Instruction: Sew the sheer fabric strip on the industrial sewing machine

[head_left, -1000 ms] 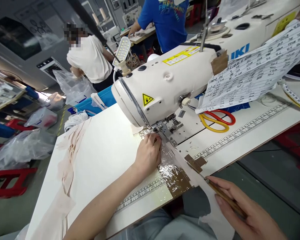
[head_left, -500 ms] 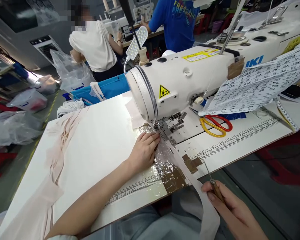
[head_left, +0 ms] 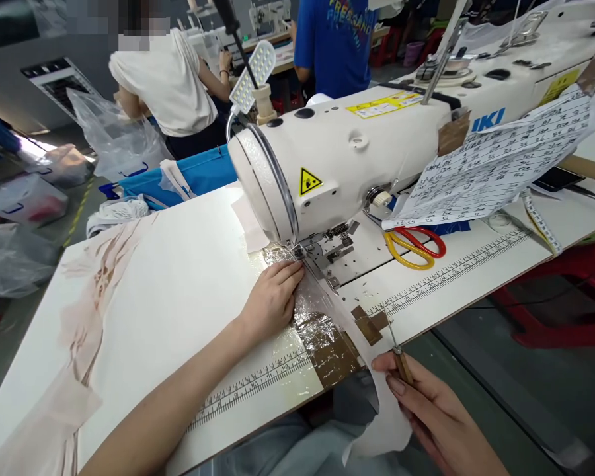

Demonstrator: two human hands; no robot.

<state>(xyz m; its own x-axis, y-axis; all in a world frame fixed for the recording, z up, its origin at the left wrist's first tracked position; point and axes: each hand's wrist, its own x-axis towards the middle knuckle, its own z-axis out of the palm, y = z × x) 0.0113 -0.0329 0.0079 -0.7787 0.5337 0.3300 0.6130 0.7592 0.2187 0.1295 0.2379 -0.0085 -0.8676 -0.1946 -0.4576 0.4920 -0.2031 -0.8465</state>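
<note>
The white sewing machine [head_left: 327, 165] stands over a narrow pale fabric strip [head_left: 350, 320], which runs from under its presser foot [head_left: 300, 252] down past the table's front edge. My left hand [head_left: 272, 297] lies palm down beside the foot, fingers extended against the strip's edge; its thumb is hidden. In my right hand [head_left: 421, 396] is a wooden-handled awl [head_left: 401, 363], its thin metal point directed up and away from me. The strip's lower part passes beside the right thumb and index finger; whether they pinch it too, I cannot tell.
Red and yellow scissors [head_left: 416, 248] lie right of the needle area, near a handwritten sheet [head_left: 490, 165] and a tape measure [head_left: 543, 225]. Crumpled pale fabric [head_left: 86, 337] runs along the table's left side. Two people sit beyond, one in a white shirt [head_left: 166, 86], one in blue [head_left: 334, 46].
The whole view has shifted, so everything sits further left. The strip's hanging end has drawn up and its tip now shows. Both hands keep about the same pose.
</note>
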